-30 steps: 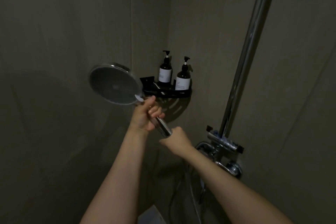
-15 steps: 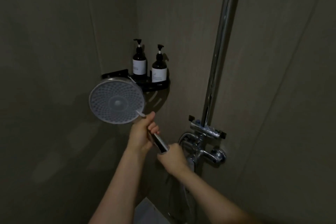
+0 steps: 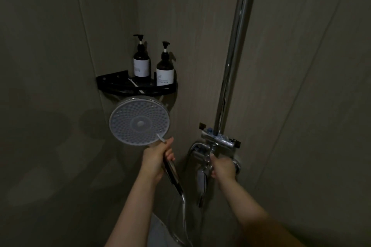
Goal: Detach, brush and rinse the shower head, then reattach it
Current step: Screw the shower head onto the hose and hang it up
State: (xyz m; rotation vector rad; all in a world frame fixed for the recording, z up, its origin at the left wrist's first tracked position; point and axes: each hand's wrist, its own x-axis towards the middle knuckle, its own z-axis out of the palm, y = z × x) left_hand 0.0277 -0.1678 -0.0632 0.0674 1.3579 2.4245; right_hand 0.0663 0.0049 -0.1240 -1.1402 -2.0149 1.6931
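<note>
Dim grey shower walls meet at a corner where a black shelf (image 3: pixel 138 87) carries two pump bottles (image 3: pixel 141 64). Below it, the left hand (image 3: pixel 156 159) grips the shower head (image 3: pixel 139 123) by its handle, face toward the camera. To the right, the right hand (image 3: pixel 222 168) closes around the chrome tap (image 3: pixel 202 156).

Bathroom shower, tiled walls (image 3: pixel 60 46), riser pipe (image 3: pixel 234 56)

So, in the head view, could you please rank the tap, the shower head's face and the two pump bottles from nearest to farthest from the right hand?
1. Tap: the right hand is on it, below the rail.
2. Shower head's face: up to the left, held by the left hand.
3. Pump bottles: farthest, on the corner shelf above; too close together to rank apart.
</note>
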